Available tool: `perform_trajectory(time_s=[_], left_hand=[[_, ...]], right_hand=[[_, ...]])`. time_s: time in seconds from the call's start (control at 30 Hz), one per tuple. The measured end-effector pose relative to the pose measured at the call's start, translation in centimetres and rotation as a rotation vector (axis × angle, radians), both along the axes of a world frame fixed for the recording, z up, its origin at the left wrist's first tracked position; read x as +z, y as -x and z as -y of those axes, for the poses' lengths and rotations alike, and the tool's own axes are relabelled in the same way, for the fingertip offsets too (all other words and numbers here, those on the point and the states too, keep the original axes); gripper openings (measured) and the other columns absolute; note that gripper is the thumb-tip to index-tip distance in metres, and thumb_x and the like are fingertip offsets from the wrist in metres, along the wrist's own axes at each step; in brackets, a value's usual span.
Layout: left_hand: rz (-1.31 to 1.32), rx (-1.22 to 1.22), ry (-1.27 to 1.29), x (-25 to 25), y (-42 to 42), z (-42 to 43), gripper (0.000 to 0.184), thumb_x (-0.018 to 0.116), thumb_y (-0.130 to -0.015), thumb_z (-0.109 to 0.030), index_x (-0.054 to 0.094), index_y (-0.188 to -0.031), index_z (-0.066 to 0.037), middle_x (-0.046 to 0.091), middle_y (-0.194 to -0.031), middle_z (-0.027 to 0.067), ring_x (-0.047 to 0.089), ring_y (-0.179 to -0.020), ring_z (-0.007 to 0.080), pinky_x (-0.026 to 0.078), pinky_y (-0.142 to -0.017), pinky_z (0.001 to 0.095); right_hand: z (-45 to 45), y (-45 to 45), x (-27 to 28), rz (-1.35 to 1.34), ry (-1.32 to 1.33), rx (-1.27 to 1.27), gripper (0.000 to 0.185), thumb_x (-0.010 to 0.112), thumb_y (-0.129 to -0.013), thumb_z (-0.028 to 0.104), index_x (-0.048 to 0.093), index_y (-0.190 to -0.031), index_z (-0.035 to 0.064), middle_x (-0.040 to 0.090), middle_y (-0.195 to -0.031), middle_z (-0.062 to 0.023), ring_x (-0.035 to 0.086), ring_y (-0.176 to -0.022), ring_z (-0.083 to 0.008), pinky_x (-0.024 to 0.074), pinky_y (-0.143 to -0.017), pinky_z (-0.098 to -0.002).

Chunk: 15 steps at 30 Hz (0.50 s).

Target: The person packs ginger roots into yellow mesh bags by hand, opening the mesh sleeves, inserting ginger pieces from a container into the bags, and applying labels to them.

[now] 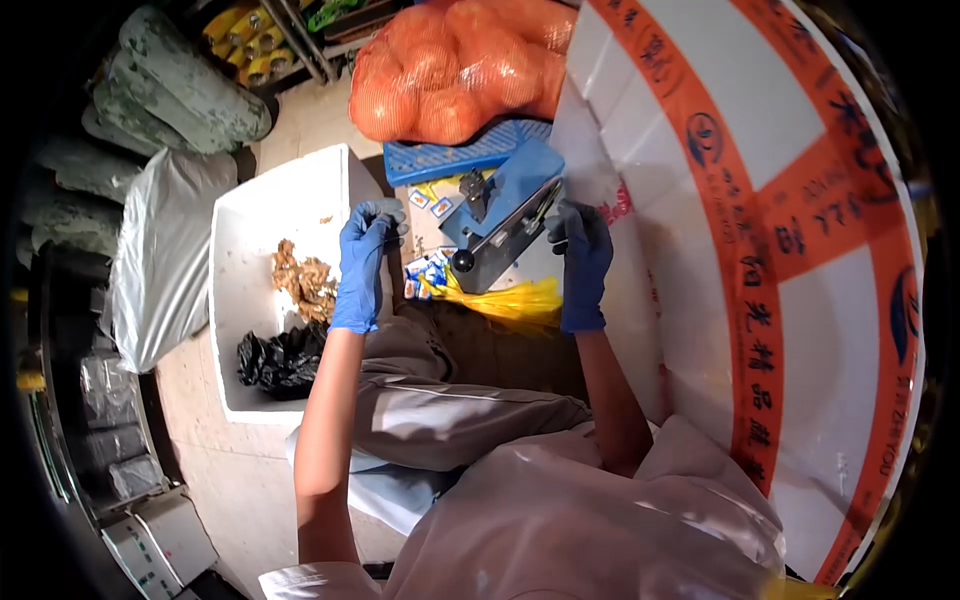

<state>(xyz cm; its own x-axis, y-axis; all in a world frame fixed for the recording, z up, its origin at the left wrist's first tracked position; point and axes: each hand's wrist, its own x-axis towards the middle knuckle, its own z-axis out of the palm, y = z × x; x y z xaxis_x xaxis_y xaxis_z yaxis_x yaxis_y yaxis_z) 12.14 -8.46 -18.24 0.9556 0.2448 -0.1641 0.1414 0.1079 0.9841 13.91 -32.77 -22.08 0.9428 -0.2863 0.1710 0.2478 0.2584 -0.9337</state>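
My left hand [370, 265], in a blue glove with grey fingers, hovers above the right rim of the white foam box. Its fingers are curled together; whatever is in them, if anything, is hidden. My right hand [584, 265], gloved alike, is beside the right end of a blue and grey metal hand-lever device [510, 215] with a black ball knob [463, 261]. Its fingertips are pinched together, and I cannot make out anything between them. Between and below the hands lie a bundle of yellow mesh net bags [510, 303] and small blue-and-white printed labels [428, 272].
At left stands the white foam box [228, 300] with brown scraps [303, 283] and a black plastic bag [280, 362]. Orange net sacks [460, 70] lie behind a blue plastic stool [420, 163]. A tall foam box with orange tape [735, 250] stands close at right. Winter melons [190, 75] lie far left.
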Motion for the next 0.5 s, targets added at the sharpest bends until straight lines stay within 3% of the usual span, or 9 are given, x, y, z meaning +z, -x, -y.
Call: perform_trajectory(time_s=[0.1,0.17,0.23,0.3,0.37,0.43,0.5], left_hand=[[-0.118,0.128,0.018,-5.6,1.2,-5.0,0.015,0.048,-0.084,-0.014,0.058,-0.094,-0.008,0.06,-0.083,0.0021,0.056,-0.073,0.0108,0.045,-0.065,0.0243],[-0.139,0.187,0.055,-6.1,1.8,-6.8,0.015,0.048,-0.084,-0.013,0.058,-0.094,-0.009,0.061,-0.084,0.0019,0.057,-0.073,0.011,0.046,-0.065,0.024],[-0.182,0.185,0.097,-4.8,2.4,-7.7,0.016,0.047,-0.085,-0.013,0.058,-0.095,-0.008,0.061,-0.085,0.0021,0.056,-0.073,0.0104,0.045,-0.065,0.0231],[-0.14,0.172,0.117,-3.8,2.8,-9.0,0.014,0.049,-0.085,-0.013,0.057,-0.094,-0.008,0.061,-0.083,0.0029,0.058,-0.07,0.0105,0.047,-0.063,0.0232],[-0.134,0.235,0.098,-4.3,3.9,-10.9,0.014,0.049,-0.085,-0.014,0.058,-0.094,-0.009,0.061,-0.083,0.0027,0.058,-0.071,0.01,0.047,-0.064,0.0232],[-0.17,0.382,0.143,-3.5,5.1,-11.5,0.016,0.047,-0.086,-0.013,0.057,-0.096,-0.006,0.061,-0.084,0.0037,0.056,-0.071,0.0085,0.045,-0.063,0.0193],[-0.169,0.452,0.194,-3.1,5.5,-11.9,0.016,0.047,-0.086,-0.012,0.057,-0.096,-0.004,0.06,-0.083,0.0039,0.056,-0.07,0.0088,0.046,-0.063,0.0196]], right_hand=[[-1.2,0.2,-6.9,-0.325,0.167,-0.027,0.019,0.049,-0.085,0.02,0.056,-0.082,0.0026,0.056,-0.062,-0.0024,0.044,-0.048,-0.0044,0.0335,-0.045,-0.0181],[-1.9,0.5,-12.4,-0.495,0.302,0.063,0.02,0.054,-0.082,0.019,0.056,-0.073,0.001,0.056,-0.061,-0.0042,0.05,-0.055,-0.008,0.0392,-0.049,-0.0252],[-3.2,0.9,-20.2,-0.542,0.612,0.209,0.018,0.055,-0.079,0.019,0.057,-0.075,0.0018,0.058,-0.066,-0.0097,0.053,-0.059,-0.0198,0.0419,-0.055,-0.0296],[-5.3,1.2,-28.6,-0.393,0.965,0.343,0.017,0.057,-0.076,0.019,0.057,-0.077,0.0026,0.059,-0.072,-0.0151,0.055,-0.063,-0.0316,0.0447,-0.06,-0.0339],[-7.8,0.0,-34.4,-0.378,0.878,0.5,0.02,0.058,-0.074,0.02,0.059,-0.078,0.0003,0.059,-0.069,-0.0062,0.055,-0.064,-0.0216,0.0447,-0.064,-0.0319],[-12.6,-1.0,-31.6,-0.4,1.248,0.634,0.023,0.058,-0.071,0.028,0.061,-0.082,0.0073,0.059,-0.081,-0.0167,0.057,-0.077,-0.0333,0.045,-0.068,-0.0379],[-16.1,-2.0,-32.2,-0.357,1.295,0.599,0.023,0.057,-0.072,0.029,0.061,-0.082,0.0085,0.06,-0.081,-0.0151,0.057,-0.076,-0.0327,0.0452,-0.067,-0.0384]])
